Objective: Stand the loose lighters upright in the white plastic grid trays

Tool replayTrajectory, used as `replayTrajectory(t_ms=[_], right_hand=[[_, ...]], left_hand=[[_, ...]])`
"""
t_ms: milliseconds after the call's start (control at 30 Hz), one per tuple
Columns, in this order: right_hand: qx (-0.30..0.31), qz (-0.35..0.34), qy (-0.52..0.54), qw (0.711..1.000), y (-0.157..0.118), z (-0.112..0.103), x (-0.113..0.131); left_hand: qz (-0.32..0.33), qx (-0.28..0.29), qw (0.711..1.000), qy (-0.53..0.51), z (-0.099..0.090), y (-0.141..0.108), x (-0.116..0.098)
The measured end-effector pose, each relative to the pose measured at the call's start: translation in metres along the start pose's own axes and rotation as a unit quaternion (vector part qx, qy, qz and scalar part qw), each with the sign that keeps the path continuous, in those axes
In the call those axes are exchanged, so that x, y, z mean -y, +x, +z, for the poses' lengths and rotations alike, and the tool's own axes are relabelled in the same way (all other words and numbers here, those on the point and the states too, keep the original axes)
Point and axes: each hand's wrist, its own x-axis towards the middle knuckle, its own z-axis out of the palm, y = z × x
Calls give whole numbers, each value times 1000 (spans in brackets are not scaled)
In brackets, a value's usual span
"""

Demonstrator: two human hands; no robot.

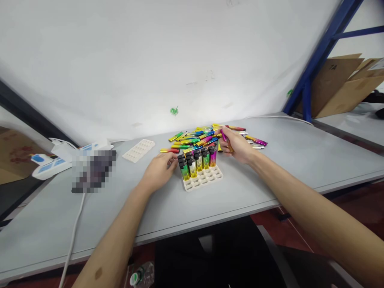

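Note:
My right hand (pixel 232 145) is closed around a shiny purple-and-gold lighter casing (pixel 223 136), held over the right end of a loose pile of similar metallic casings (pixel 192 141). My left hand (pixel 159 171) rests on the table with loosely bent fingers, the fingertips against the left side of the standing lighters. Those black-topped lighters (pixel 199 163), with green, silver, gold and purple bodies, stand upright in the back rows of a cream slotted tray (pixel 205 182). The front slots of this tray hold nothing. Part of the tray is hidden behind the lighters.
A second cream tray (pixel 138 151) lies at the back left. Further left are a white power strip (pixel 57 166), a pixelated dark object (pixel 97 172) and a white cable (pixel 76 224). Behind the grey table (pixel 300 160) rises a white wall. Cardboard boxes (pixel 339 88) stand beyond a blue frame.

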Motion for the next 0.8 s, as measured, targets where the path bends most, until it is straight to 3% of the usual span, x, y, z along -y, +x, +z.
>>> replayTrajectory(t_ms=[100,400,800], right_hand=[[11,13,26,1000,-1,-1,0],[-51,41,30,997,3,-1,0],[-44,45,28,998,-1,6,0]], left_hand=[[0,2,1000,-1,0,0,0],[-3,7,1000,7,-1,1,-2],[1,2,1000,5,0,1,1]])
